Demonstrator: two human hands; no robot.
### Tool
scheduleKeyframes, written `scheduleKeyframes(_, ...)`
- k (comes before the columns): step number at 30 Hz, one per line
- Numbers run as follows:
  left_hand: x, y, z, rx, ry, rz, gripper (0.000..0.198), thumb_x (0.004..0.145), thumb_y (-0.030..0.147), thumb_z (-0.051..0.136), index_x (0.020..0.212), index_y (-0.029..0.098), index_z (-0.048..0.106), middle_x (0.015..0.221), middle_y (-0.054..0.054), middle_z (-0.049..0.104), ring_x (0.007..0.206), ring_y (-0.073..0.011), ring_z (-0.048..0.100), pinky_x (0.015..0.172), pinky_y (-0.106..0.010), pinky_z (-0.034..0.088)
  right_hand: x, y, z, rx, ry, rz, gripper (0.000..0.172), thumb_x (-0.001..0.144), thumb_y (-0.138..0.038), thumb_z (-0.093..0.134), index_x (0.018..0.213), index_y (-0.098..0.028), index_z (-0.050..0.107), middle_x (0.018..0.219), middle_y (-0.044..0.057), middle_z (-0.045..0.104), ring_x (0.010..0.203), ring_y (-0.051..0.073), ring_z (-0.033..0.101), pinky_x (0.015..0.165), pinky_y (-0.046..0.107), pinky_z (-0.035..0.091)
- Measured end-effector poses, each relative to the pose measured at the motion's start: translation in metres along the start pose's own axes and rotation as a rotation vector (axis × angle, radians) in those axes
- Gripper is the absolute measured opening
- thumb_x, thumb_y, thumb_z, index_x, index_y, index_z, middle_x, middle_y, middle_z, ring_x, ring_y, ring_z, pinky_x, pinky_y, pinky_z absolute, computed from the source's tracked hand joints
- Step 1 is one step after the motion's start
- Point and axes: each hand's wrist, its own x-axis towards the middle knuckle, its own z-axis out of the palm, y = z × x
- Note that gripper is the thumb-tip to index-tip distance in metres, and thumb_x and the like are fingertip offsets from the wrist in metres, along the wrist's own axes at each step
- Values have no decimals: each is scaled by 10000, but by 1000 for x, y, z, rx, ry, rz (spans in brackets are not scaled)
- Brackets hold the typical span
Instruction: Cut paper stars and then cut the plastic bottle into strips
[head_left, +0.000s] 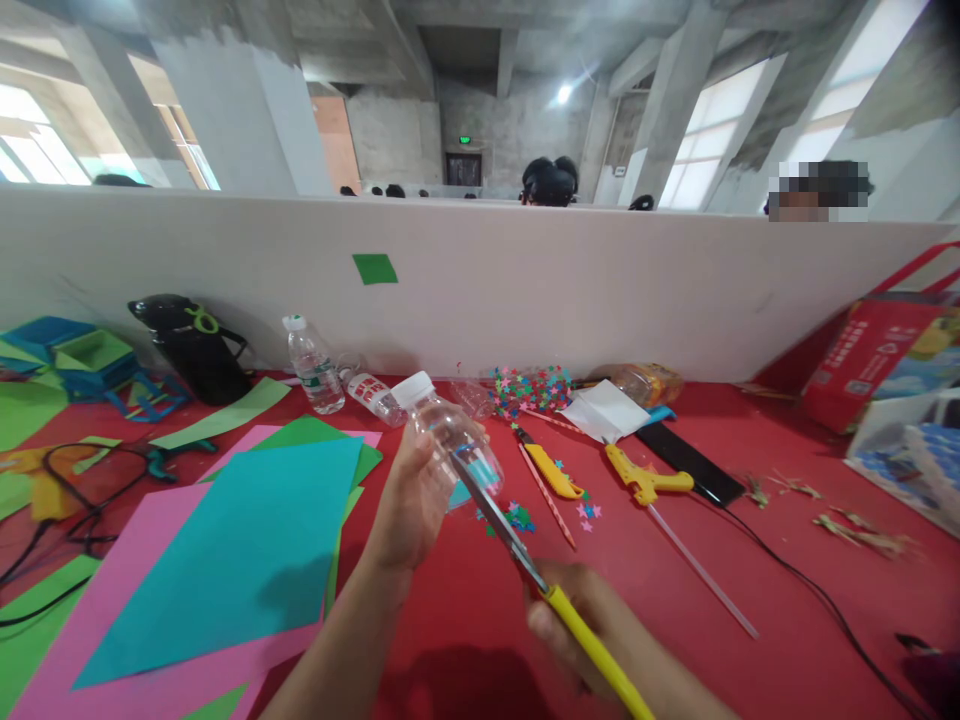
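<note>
My left hand point(411, 497) is wrapped round a clear plastic bottle point(450, 432) with a white cap, held tilted above the red table point(750, 620). My right hand point(592, 625) grips yellow-handled scissors point(525, 555), whose blades reach up and touch the bottle's side near its blue label. Small coloured paper stars point(521, 515) lie on the table just below the bottle.
Sheets of teal, pink and green paper point(225, 550) cover the left. A yellow utility knife point(551, 470), yellow glue gun point(645, 482) with its cord, two other bottles point(315, 365), a black bag point(195, 350) and a white partition point(525, 290) lie beyond. A red box point(870, 355) stands right.
</note>
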Motion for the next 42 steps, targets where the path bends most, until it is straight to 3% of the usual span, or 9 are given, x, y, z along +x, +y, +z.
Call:
scheduleKeyframes(12,-2,-5,1,43,-34,21,319,816,450,617,1030,214,627,949,-55,694,881,-216,651,791,-349,516,-3,-7,2,-37,25,42,553,895,-740,407,733,-211,403,544,-77,364,453,69,342,397,195,222)
scheduleKeyframes(19,-7,-11,5,97,-93,23,345,809,440,648,1059,203,619,953,-55,675,885,-209,623,810,-348,498,-1,-28,-4,-29,-3,15,576,886,-774,363,719,-222,366,580,-85,286,502,77,246,440,218,206)
scheduleKeyframes(26,-6,-8,7,118,-80,41,352,814,455,636,1066,211,622,954,-60,667,880,-217,614,792,-357,500,1,-21,-1,-48,42,34,606,849,-815,368,705,-228,329,626,-77,247,553,90,229,467,241,183)
scheduleKeyframes(36,-9,-12,4,182,-122,53,392,797,472,649,1092,216,616,984,-69,642,939,-240,586,846,-376,477,0,-31,-3,7,14,36,598,846,-816,367,701,-237,325,598,-86,206,535,94,172,458,241,146)
scheduleKeyframes(42,-8,-11,2,201,-96,53,412,781,488,665,1088,217,620,970,-68,653,909,-237,601,825,-373,481,-2,-25,-4,-20,30,27,613,836,-824,375,689,-231,334,565,-90,239,493,78,217,439,231,165)
